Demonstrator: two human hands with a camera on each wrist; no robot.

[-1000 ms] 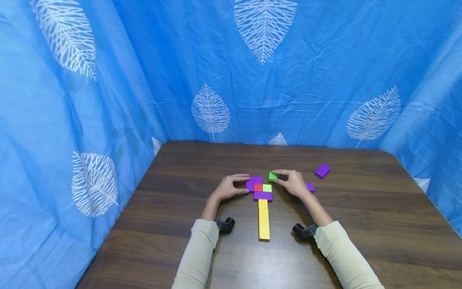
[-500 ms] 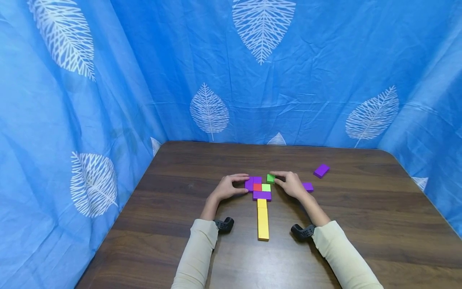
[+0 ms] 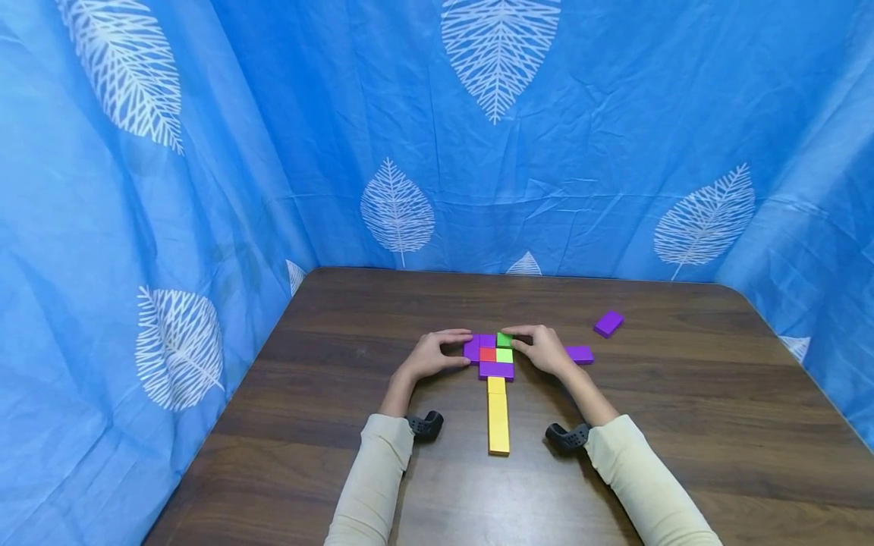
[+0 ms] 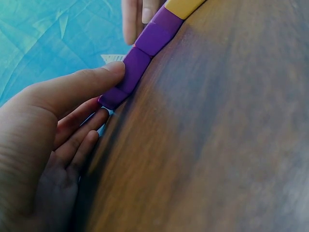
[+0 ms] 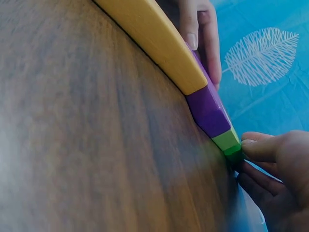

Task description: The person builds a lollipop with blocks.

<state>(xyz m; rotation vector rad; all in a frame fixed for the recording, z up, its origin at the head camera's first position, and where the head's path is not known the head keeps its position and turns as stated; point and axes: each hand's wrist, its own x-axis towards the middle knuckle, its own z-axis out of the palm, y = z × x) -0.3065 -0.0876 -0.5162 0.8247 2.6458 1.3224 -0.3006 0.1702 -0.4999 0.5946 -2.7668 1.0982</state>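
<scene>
My left hand (image 3: 430, 354) pinches the upright purple block (image 3: 471, 349) at the left end of a flat block pattern, thumb at its near end and fingers at the far end. In the right hand (image 3: 545, 350), thumb and fingers grip a dark green block (image 3: 504, 340), set against the top of a light green block (image 3: 504, 356) and beside a small purple block (image 3: 488, 340). A red block (image 3: 488, 354) lies left of the light green one. Below them runs a horizontal purple block (image 3: 496, 370), with a column of yellow blocks (image 3: 498, 425) extending towards me.
Two loose purple blocks lie to the right: one (image 3: 580, 355) just beyond the right hand, partly behind it, another (image 3: 608, 324) farther back. The brown wooden table (image 3: 328, 364) ends at a blue leaf-print curtain (image 3: 560, 152). A black device (image 3: 426, 426) sits on each wrist.
My right hand has moved left with the dark green block, from apart on the right up against the pattern. The loose purple block behind that hand shows more. My left hand has stayed put.
</scene>
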